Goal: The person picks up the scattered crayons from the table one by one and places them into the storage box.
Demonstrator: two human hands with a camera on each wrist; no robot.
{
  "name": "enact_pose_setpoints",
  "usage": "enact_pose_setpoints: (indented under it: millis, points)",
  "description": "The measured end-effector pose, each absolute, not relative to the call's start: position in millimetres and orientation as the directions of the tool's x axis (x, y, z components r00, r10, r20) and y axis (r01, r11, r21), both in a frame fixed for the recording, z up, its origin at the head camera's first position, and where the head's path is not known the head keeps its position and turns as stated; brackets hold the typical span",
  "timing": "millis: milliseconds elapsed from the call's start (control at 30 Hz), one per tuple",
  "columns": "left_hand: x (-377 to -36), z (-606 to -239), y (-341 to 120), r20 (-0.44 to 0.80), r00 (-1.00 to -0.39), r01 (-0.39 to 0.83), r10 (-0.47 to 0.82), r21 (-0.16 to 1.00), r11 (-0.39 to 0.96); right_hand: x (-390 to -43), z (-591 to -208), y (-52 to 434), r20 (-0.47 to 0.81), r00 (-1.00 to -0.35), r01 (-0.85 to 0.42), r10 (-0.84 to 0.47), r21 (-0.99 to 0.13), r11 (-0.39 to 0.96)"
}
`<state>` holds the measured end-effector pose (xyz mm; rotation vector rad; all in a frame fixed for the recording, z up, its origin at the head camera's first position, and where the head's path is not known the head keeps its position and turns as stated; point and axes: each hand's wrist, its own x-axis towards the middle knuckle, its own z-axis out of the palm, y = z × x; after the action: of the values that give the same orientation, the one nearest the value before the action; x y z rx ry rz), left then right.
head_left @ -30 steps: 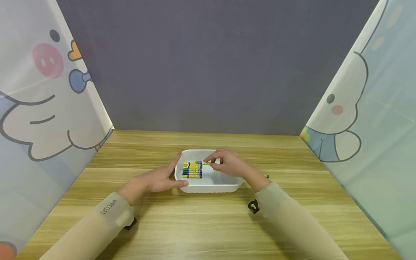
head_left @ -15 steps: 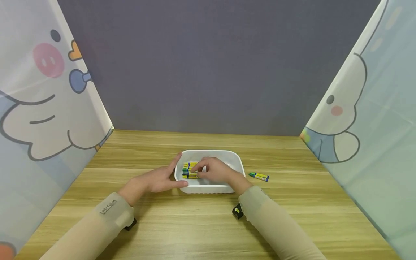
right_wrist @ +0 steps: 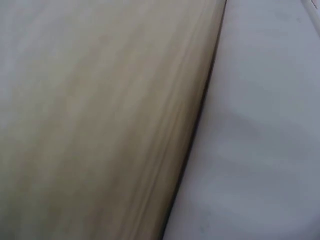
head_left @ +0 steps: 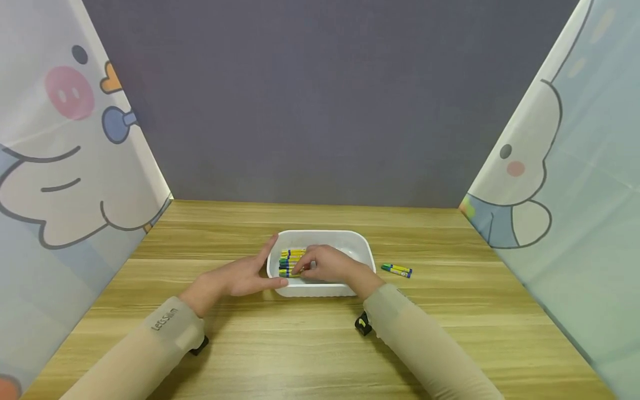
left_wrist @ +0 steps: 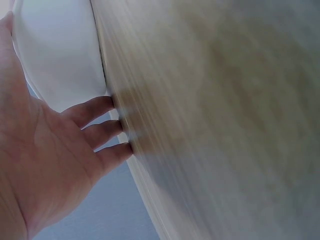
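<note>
White plastic tray [head_left: 361, 245] sits at the middle of the wooden table [head_left: 310, 344], long side across my view. Inside it, a row of crayons [head_left: 291, 256] with yellow and blue wrappers lies stacked against the left end, each one pointing left to right.

I log the left hand [head_left: 240, 276] flat on the table against the tray's left wall: fingers straight, thumb along the near rim, nothing gripped. The left wrist view agrees, with an open palm and extended fingers [left_wrist: 97, 134] beside the white wall [left_wrist: 55, 55].

The right hand [head_left: 327, 264] reaches into the tray from the near right, and its fingertips [head_left: 300, 265] rest on the nearest crayons in the row. The fingers are bent down onto the stack; I cannot tell from the head view whether they pinch one crayon or merely press on the pile. The right wrist view shows only blurred wood and a grey surface, so it does not settle it.

Two more crayons [head_left: 396, 270] lie together on the table just right of the tray, apart from both hands.

Cartoon-print curtains [head_left: 60, 166] hang along both sides, and a grey wall [head_left: 320, 100] stands behind.
</note>
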<state>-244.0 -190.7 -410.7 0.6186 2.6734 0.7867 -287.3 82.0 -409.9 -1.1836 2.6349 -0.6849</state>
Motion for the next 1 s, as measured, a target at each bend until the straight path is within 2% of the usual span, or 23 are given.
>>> enact_pose_setpoints:
  millis: [700,1000]
  points:
    - [-244.8,-413.4,-192.0,-0.153,-0.870,0.317,0.468,0.554,0.770,-285.3,-406.3,83.0,0.004,-0.694,-0.616,-0.720,-0.519,0.592]
    - [-244.9,-411.8,-190.8,-0.150,-0.866,0.324,0.477,0.558,0.764,-286.3,-382.6,113.4,0.090,-0.691,-0.639,-0.717,-0.539,0.548]
